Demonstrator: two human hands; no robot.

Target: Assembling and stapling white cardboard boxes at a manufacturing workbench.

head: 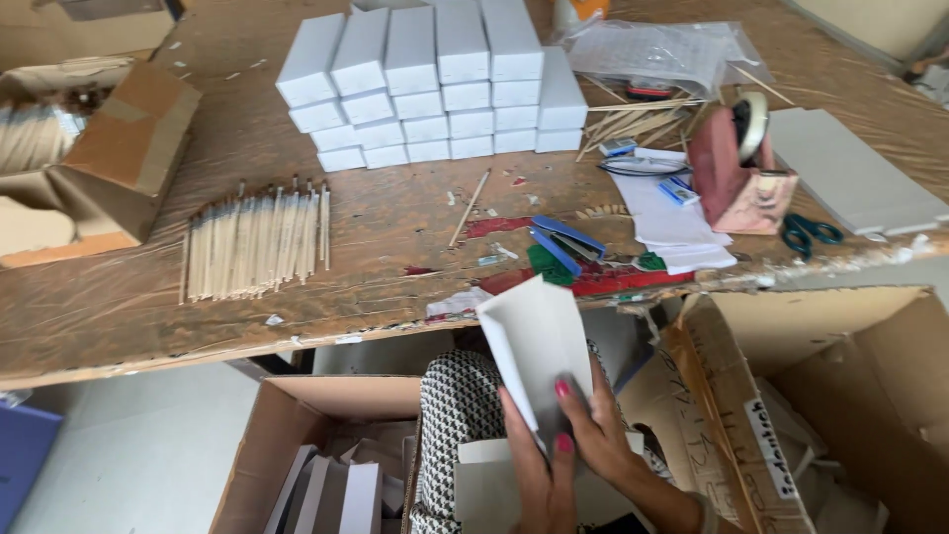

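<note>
Both hands meet low in the head view, over the person's lap. The left hand (pixel 539 475) comes up from below with its fingers along the near face of a flat white carton blank (pixel 534 346), and the right hand (pixel 598 435) clasps the same blank from the right, its fingertips pressed on the white card. So both hands are closed on the blank, which stands tilted, its upper end rising above them toward the desk edge. Under the hands lies a black-and-white patterned cloth (pixel 455 415) over the knees.

Just left of the lap, an open cardboard box (pixel 287 425) on the floor holds more white boxes stacked on edge. To the right stands a larger open cardboard box (pixel 850 396), its flap near the right hand.

Beyond the blank is the wooden desk (pixel 119 316). Near its front edge lie a blue stapler (pixel 563 242) and scraps of red and green paper. Further left, a row of thin wooden sticks (pixel 257 242) lies side by side. At the back sits a neat stack of closed white boxes (pixel 435 79). To the right are a pink tape dispenser (pixel 736 168), white paper sheets, green-handled scissors (pixel 811 234) and a pile of grey card (pixel 850 168). A brown cardboard box (pixel 119 158) rests at the far left of the desk.
</note>
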